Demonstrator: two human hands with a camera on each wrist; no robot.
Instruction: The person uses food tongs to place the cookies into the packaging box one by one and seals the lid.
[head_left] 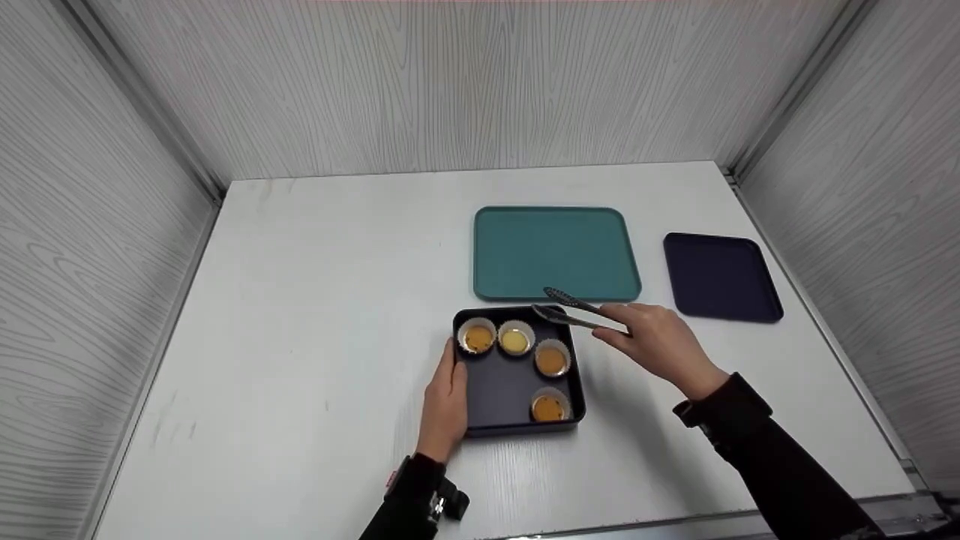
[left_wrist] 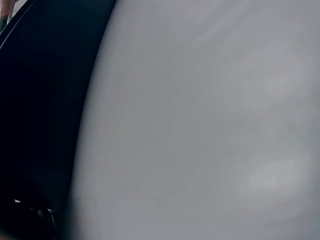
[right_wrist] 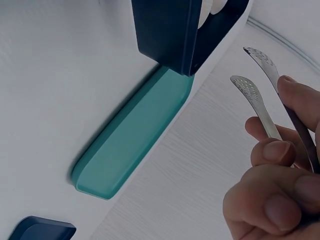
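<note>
I see my right hand (head_left: 660, 346) just right of the middle of the head view, and its fingers (right_wrist: 280, 150) are curled round the tongs (head_left: 577, 309). The two tong tips stand a little apart and hold nothing. They hang over the top right corner of the pan (head_left: 501, 386), near the low edge of the green tray (head_left: 555, 251).

The pan is dark and square and sits on the white worktop (head_left: 315, 315), low in the middle of the picture. Four cups (head_left: 514, 339) with yellow filling sit in it — three in a row along the top edge and one in the low right corner. The rest of the pan floor is bare.

My left hand (head_left: 445, 401) lies along the left wall of the pan with its fingers straight and close together, touching the wall. The left wrist view shows only a dark shape and pale worktop, so it tells me little.

The green tray lies just above the pan. A dark blue tray (head_left: 721, 276) lies to its right, near the right wall — well apart from the pan.

In the right wrist view the tong tips point up at the top right, beside the pan corner.
</note>
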